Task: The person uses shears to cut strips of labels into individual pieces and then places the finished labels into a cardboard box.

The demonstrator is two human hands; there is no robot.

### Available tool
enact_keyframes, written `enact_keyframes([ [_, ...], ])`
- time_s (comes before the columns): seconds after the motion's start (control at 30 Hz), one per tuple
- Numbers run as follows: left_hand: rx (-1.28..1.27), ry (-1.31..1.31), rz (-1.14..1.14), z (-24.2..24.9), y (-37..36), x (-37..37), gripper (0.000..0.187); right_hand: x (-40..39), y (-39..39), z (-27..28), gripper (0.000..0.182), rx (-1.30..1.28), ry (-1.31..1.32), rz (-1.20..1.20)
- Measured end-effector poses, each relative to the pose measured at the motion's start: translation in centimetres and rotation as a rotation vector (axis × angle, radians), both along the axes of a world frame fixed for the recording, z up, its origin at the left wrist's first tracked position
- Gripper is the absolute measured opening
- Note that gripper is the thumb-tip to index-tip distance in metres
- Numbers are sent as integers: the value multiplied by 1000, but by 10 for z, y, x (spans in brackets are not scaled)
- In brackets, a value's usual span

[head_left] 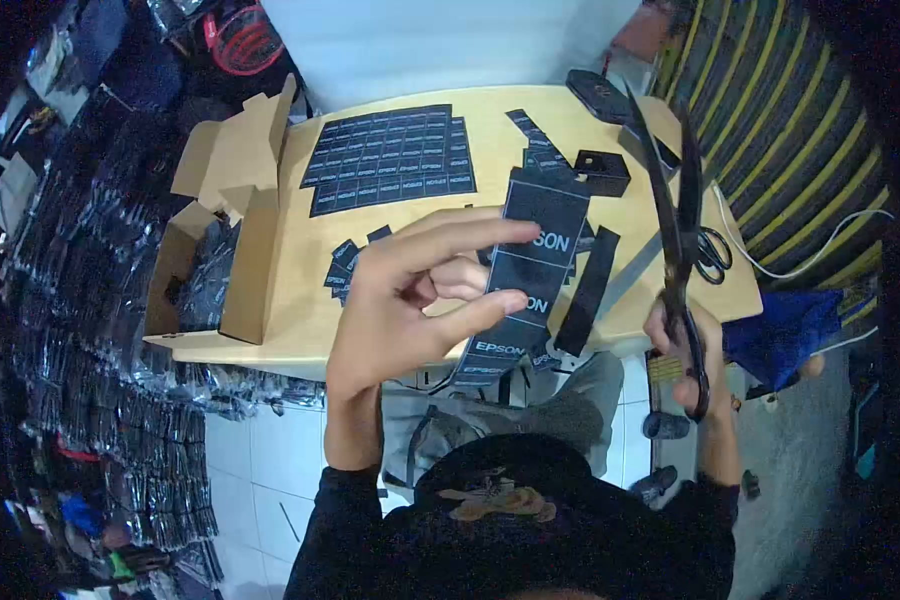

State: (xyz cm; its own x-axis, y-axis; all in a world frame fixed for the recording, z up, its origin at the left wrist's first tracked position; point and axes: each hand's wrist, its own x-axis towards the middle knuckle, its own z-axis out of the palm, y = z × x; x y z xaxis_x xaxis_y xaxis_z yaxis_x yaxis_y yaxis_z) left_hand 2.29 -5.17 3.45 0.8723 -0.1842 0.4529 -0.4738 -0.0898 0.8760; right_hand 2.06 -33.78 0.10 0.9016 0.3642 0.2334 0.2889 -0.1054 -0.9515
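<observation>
A black strip of labels (545,215) printed "EPSON" in white is upright over the table's front edge. My left hand (420,285) holds this label strip, index finger and thumb reaching across its front; the fingers behind are partly hidden. My right hand (695,350) grips large black scissors (680,220) by the handles, with the blades pointing up and parted. The blades stand apart from the strip, to its right. Small cut labels (342,262) lie on the table left of my left hand, and a narrow black strip (586,290) lies to the right of the held one.
On the wooden table (390,335) are printed label sheets (390,150), an open cardboard box (245,265) holding dark pieces, a small black box (602,172), a metal ruler (630,275) and smaller scissors (712,255). Stacks of dark packets (160,480) stand left.
</observation>
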Motion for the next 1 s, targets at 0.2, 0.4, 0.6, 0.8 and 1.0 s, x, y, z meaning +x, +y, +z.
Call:
enact_keyframes([
  [0.2,22,-3,3,13,18,5,40,-10,-52,-14,75,-256,223,194],
  [0.4,121,5,-122,17,20,12,38,-12,-48,24,64,-426,364,352],
  [0.6,165,170,-230,26,17,15,43,1,-42,25,55,-475,290,495],
  [0.8,219,152,-274,14,16,24,41,3,-33,22,52,-419,417,493],
  [1.0,129,237,-317,6,13,25,37,8,-32,12,48,-431,460,499],
])
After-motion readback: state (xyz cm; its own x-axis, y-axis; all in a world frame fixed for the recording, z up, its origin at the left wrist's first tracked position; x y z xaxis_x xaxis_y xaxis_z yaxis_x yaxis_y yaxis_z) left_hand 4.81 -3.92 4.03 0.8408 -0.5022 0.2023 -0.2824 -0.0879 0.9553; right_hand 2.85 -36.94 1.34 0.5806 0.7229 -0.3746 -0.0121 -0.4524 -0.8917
